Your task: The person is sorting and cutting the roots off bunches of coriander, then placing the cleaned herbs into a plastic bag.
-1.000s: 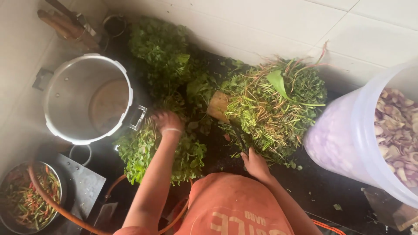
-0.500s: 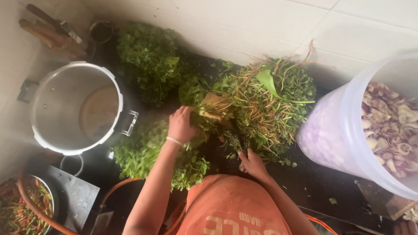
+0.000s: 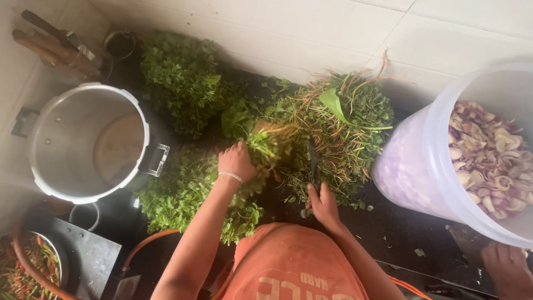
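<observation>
The dark counter [image 3: 400,239] runs under everything I work on, backed by a pale tiled wall [image 3: 311,28]; at my right stands the big translucent plastic bucket [image 3: 411,172], its wall just beside the herbs, filled with sliced purple-and-white onion pieces [image 3: 494,161]; at my left sits the large steel pot [image 3: 83,144] with side handles, showing only its bare bottom, close against the leafy greens; heaps of green leafy herbs [image 3: 177,83] crowd the back and the near left of the counter, hemming in my left arm; the widest heap, a tangle of stems with reddish roots [image 3: 344,128], lies between the pot and the bucket; my left grip [image 3: 237,161] is closed around a bunch of herbs [image 3: 272,145], holding it at the near edge of that heap; my right grip [image 3: 323,204] is closed on the handle of a knife [image 3: 314,161], its dark blade pointing away from me into the stems just right of the bunch; at the lower left a small bowl [image 3: 33,272] holds shredded red and green vegetables; wooden-handled tools [image 3: 53,47] lie at the far left corner; another person's hand [image 3: 508,269] rests at the lower right, below the bucket.
</observation>
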